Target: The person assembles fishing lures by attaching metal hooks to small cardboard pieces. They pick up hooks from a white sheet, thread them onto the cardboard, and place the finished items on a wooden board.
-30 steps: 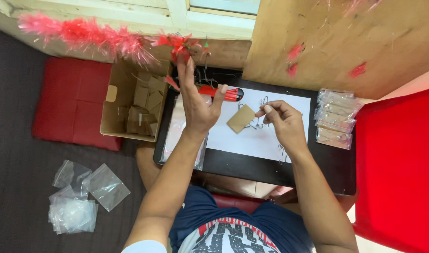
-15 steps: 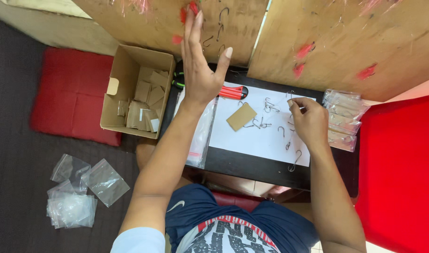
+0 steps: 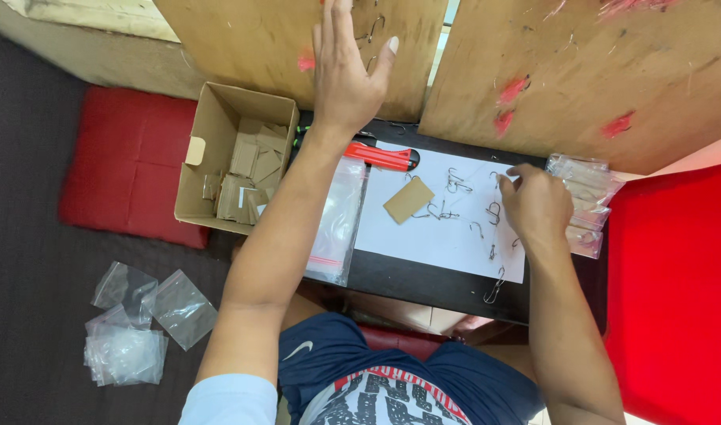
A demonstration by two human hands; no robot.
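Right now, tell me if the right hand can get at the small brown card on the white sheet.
Probably yes. The right hand rests on the white sheet, and the brown card lies flat beside it with only small metal hooks between.

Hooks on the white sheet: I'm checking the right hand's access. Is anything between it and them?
Nothing visible. The right hand rests directly over the metal hooks on the white sheet; the cardboard piece lies apart, to its left.

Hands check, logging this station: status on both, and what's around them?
Left hand open, flat against the wooden board. Right hand on the white sheet, fingers at metal hooks. Nothing blocking.
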